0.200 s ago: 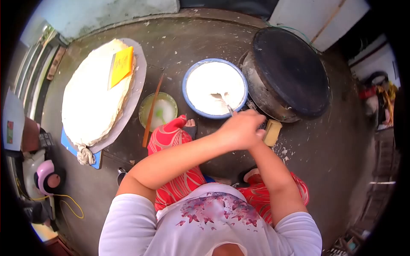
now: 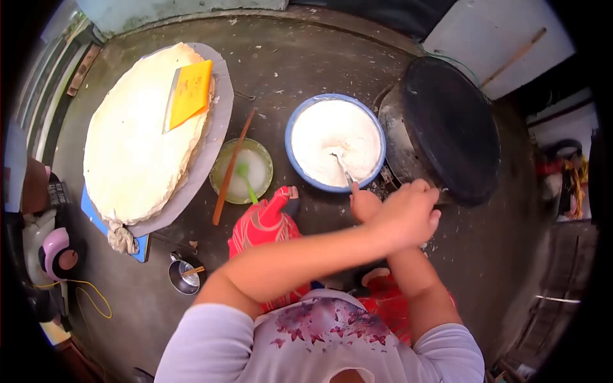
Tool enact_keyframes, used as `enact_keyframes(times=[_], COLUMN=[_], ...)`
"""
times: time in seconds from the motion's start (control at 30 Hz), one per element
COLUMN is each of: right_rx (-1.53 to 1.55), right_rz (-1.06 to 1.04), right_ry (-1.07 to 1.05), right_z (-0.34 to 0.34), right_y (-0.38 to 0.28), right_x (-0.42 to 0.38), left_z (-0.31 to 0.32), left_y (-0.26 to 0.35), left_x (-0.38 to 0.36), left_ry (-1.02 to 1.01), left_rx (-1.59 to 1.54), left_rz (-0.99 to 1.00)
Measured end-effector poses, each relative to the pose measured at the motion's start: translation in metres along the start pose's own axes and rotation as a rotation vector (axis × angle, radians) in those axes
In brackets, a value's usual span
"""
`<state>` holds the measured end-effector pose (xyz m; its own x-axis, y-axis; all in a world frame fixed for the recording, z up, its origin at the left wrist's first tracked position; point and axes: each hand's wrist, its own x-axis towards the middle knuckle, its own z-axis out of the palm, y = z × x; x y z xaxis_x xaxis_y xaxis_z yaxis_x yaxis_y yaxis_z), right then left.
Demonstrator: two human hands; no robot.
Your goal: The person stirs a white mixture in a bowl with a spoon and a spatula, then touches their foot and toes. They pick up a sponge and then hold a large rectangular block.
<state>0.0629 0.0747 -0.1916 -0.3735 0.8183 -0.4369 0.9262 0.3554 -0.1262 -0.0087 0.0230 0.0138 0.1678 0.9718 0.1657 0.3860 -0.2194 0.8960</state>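
Frame centre: your right hand [image 2: 366,205] clamps spoon [image 2: 347,173] in bowl [image 2: 288,142]; your left hand [image 2: 407,217] overlaps right forearm [image 2: 418,274], fingers: cannot tell.

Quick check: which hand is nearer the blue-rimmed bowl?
Right. The right hand is just below the blue-rimmed bowl in view, holding the metal spoon that dips into it. The left hand is farther off, crossed over the right arm.

left arm [image 2: 306,260] crosses over right arm [image 2: 423,281] | left hand [image 2: 408,214] fingers bent | right hand [image 2: 366,205] closed in grip
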Motion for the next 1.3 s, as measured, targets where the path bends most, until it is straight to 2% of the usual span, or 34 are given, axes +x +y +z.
enact_keyframes(times=[0.03,0.07,0.13,0.23,0.3,0.33,0.37,0.4,0.47,0.53,0.57,0.63,0.73,0.8,0.9,0.93,0.97,1.03,1.1,1.17,1.2,1.23,1.3], right_rx=[-0.006,0.006,0.062,0.072,0.429,0.731,0.879,0.867,0.487,0.114,0.107,-0.167,-0.161,-0.114,0.02,0.061,0.064,0.975,0.817,0.263,0.13,0.0,-0.062], right_rz=[-0.034,-0.003,0.045,0.034,0.041,0.17,0.188,0.163,-0.224,-0.344,-0.346,-0.152,-0.055,-0.011,0.002,-0.013,-0.012,0.363,0.221,-0.395,-0.334,-0.269,-0.199], right_ry=[-0.079,-0.026,0.039,0.172,0.048,-0.047,-0.157,-0.207,0.067,0.106,0.093,-0.169,-0.205,-0.079,0.108,0.158,0.161,-0.171,-0.192,0.229,0.113,-0.005,-0.119], right_z=[-0.008,-0.006,-0.007,-0.002,-0.024,-0.044,-0.059,-0.074,-0.093,-0.097,-0.098,-0.094,-0.031,-0.014,-0.004,-0.01,-0.02,-0.068,-0.092,-0.084,-0.095,-0.105,-0.088], right_y=[-0.008,-0.02,-0.045,-0.054,-0.044,-0.04,-0.026,-0.016,-0.005,0.008,0.002,-0.02,-0.03,-0.047,-0.054,-0.057,-0.054,-0.048,-0.026,0.009,0.003,-0.005,-0.014], right_x=[0.016,0.03,0.071,0.125,0.142,0.138,0.132,0.116,0.059,0.011,-0.006,-0.024,0.024,0.06,0.121,0.13,0.137,0.13,0.102,0.054,0.026,0.001,-0.014], left_z=[-0.002,-0.001,-0.008,-0.01,-0.012,-0.013,-0.015,-0.018,-0.023,-0.034,-0.038,-0.044,-0.045,-0.043,-0.038,-0.036,-0.035,-0.035,-0.041,-0.042,-0.046,-0.048,-0.052], left_y=[-0.001,-0.001,-0.002,-0.008,-0.012,-0.011,-0.008,-0.006,-0.003,0.009,0.014,0.02,0.019,0.013,0.004,0.003,0.001,0.005,0.01,0.014,0.017,0.019,0.023], left_x=[0.002,-0.001,-0.003,-0.001,0.001,0.0,-0.003,-0.007,-0.018,-0.029,-0.033,-0.036,-0.037,-0.036,-0.025,-0.022,-0.021,-0.018,-0.024,-0.034,-0.037,-0.04,-0.044], left_ry=[0.022,0.025,0.163,0.196,0.202,0.2,0.209,0.196,0.165,0.124,0.067,0.027,-0.015,0.035,0.061,0.136,0.134,0.161,0.145,0.101,0.025,0.032,-0.027], left_rx=[0.024,0.007,-0.12,-0.116,-0.107,-0.091,-0.098,-0.163,-0.25,-0.29,-0.318,-0.329,-0.353,-0.389,-0.349,-0.326,-0.324,-0.333,-0.352,-0.388,-0.383,-0.39,-0.437], left_rz=[-0.044,-0.063,0.068,-0.039,-0.039,-0.032,-0.025,-0.015,0.017,0.044,0.074,0.083,0.072,0.031,-0.024,-0.012,-0.009,-0.008,0.013,0.073,0.077,0.07,0.106])
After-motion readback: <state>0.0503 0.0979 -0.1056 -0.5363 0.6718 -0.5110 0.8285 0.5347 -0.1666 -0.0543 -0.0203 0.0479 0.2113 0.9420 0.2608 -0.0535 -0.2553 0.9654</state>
